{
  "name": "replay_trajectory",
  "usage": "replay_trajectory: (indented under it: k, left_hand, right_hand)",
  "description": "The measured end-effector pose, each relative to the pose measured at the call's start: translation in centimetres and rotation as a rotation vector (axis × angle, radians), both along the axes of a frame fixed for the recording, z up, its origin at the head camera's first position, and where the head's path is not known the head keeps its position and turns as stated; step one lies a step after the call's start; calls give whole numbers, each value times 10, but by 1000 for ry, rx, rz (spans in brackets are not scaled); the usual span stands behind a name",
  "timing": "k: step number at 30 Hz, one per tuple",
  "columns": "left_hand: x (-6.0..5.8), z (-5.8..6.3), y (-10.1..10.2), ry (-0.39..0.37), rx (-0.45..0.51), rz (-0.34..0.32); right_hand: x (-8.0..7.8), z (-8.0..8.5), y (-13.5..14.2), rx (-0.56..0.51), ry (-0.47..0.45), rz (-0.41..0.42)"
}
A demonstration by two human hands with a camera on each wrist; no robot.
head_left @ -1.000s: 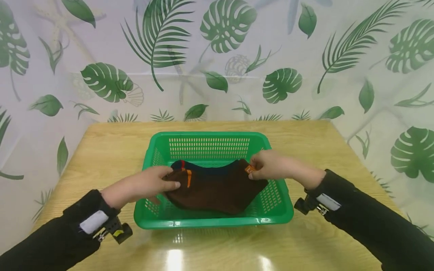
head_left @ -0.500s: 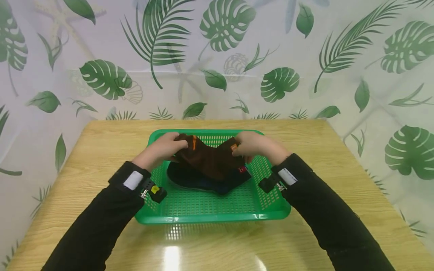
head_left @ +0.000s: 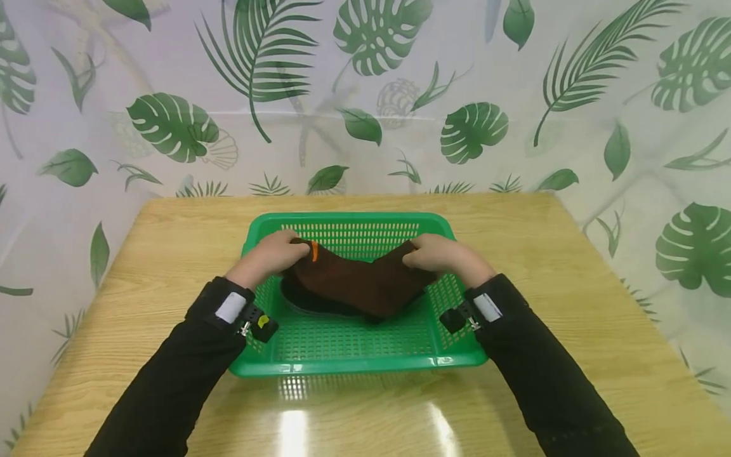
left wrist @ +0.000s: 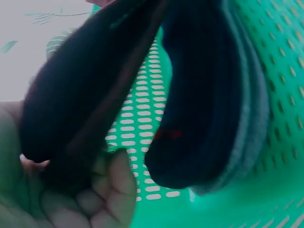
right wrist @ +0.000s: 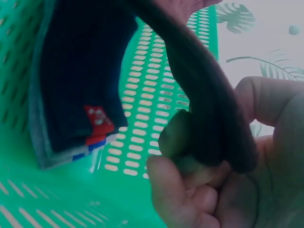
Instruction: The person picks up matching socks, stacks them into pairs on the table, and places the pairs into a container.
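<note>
A brown sock (head_left: 360, 279) with an orange mark stretches between my hands inside the green basket (head_left: 360, 366). Its left end is pinched by my left hand (head_left: 276, 252), thumb on the near side. The other end is in the curled fingers of my right hand (head_left: 438, 252). Below the brown sock lie stacked navy socks (left wrist: 204, 95), with a grey layer along one edge; in the head view they are mostly covered by it. A red patch (right wrist: 98, 118) shows at one end of that stack. In both wrist views a gap separates the brown sock from the stack.
The basket has slotted walls and stands on a light wooden table (head_left: 183, 254). A leaf-patterned wall covering (head_left: 400, 146) rises behind the table's far edge. Both black sleeves (head_left: 171, 374) reach over the basket's near part.
Both hands have moved the brown sock toward the basket's back, exposing the navy socks beneath. Over the last half second the sock has come slightly lower and my right hand has shifted right.
</note>
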State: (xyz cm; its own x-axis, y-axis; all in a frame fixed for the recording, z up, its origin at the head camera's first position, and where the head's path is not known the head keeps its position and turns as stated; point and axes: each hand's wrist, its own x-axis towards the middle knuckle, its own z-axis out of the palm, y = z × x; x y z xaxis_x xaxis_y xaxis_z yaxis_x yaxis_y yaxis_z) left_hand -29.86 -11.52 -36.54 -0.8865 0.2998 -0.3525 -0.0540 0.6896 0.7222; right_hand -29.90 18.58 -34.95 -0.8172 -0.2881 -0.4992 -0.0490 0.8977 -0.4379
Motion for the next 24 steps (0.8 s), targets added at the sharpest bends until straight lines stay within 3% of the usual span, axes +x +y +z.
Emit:
replay_trajectory:
  k: [8,16,18,20,22,24]
  left_hand:
    - [1,-10,7,53,-266,-108]
    - [5,-10,10,86,-398,-146]
    - [7,-10,13,172,-433,-150]
    - [9,-11,17,309,-451,-160]
    - [11,-11,24,468,-447,-202]
    - [12,-12,33,557,-399,-283]
  right_hand:
    - [0,-11,-11,167,55,32]
    - [1,-18,-18,244,79,87]
    - [1,-19,-20,254,125,97]
    - [2,-19,-22,228,202,110]
    - [3,-20,-25,161,277,165]
    - [5,-21,-30,80,285,265]
